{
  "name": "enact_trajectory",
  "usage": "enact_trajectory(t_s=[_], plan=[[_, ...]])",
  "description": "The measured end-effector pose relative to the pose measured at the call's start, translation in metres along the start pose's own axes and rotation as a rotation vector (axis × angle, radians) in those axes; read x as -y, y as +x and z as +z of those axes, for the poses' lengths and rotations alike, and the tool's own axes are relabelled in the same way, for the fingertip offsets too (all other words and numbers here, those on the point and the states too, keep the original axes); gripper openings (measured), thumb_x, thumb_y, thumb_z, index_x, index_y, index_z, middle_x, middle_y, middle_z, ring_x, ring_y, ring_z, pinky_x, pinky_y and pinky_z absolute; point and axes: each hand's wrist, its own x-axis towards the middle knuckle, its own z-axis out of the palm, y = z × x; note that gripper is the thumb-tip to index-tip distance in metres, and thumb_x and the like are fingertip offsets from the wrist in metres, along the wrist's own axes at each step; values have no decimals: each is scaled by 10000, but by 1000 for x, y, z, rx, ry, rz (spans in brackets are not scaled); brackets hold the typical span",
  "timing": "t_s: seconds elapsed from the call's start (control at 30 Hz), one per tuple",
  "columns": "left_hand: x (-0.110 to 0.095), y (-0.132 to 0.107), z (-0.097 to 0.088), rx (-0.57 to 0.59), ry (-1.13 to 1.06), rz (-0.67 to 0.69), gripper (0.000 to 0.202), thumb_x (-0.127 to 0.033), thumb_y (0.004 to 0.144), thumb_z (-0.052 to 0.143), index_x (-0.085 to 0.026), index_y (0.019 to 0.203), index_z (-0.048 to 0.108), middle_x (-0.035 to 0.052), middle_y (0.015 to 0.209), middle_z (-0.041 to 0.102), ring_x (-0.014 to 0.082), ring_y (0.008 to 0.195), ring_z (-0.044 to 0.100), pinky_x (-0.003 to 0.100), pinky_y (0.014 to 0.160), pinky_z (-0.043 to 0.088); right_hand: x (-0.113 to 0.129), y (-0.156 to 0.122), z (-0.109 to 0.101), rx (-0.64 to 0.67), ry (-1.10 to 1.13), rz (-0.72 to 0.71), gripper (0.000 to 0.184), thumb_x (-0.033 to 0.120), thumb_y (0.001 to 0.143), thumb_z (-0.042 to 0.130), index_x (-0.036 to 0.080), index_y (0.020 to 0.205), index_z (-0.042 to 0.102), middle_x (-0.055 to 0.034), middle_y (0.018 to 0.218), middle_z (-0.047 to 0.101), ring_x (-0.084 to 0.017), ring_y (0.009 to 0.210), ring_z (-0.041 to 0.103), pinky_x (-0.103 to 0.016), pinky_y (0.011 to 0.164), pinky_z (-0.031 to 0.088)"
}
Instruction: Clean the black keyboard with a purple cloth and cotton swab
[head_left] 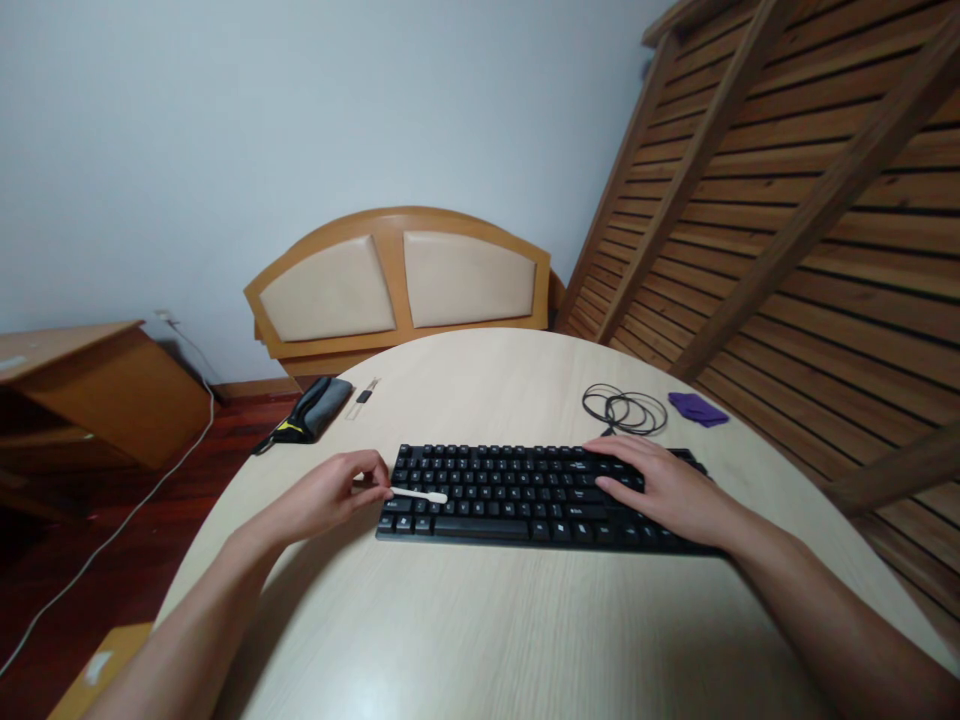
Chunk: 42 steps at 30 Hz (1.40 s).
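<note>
keyboard partly hidden, wooden slats cut off

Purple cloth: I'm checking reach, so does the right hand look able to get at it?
Probably yes: the right hand rests on the keyboard, and the coiled cable lies beside the purple cloth, not across it.
</note>
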Motion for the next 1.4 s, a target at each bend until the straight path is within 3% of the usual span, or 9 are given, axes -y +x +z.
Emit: enact_trajectory(t_s=[0.37, 0.83, 1.23, 1.4], plan=[[-19, 3, 16, -78, 147, 192, 207, -327, 997, 573, -194, 870, 669, 37, 888, 651, 176, 819, 612, 286, 725, 464, 2, -1, -2, -11, 7, 7, 390, 473, 951, 568, 267, 1276, 630, -86, 1282, 679, -313, 1210, 610, -542, 1065, 472], [-31, 13, 49, -169, 146, 287, 151, -288, 1004, 599, -200, 915, 682, 38, 950, 671, 190, 911, 620, 321, 786, 496, 2, 1, -1, -7, 6, 5, 382, 471, 950, 568, 270, 1268, 634, -84, 1277, 682, -310, 1208, 609, -536, 1060, 471], [-51, 10, 60, -108, 156, 359, 276, -204, 1062, 413, -201, 1147, 675, 93, 1150, 657, 219, 1054, 605, 392, 898, 537, 4, 1, -3, 2, 24, 15, 384, 476, 949, 566, 285, 1274, 639, -79, 1281, 679, -313, 1201, 612, -546, 1051, 477], [-49, 9, 50, -94, 208, 332, 219, -230, 1038, 475, -204, 1116, 677, 87, 1106, 673, 223, 1019, 613, 391, 879, 530, 5, 1, -3, -8, 31, 13, 382, 473, 947, 567, 288, 1273, 641, -77, 1274, 685, -317, 1198, 615, -550, 1051, 478]])
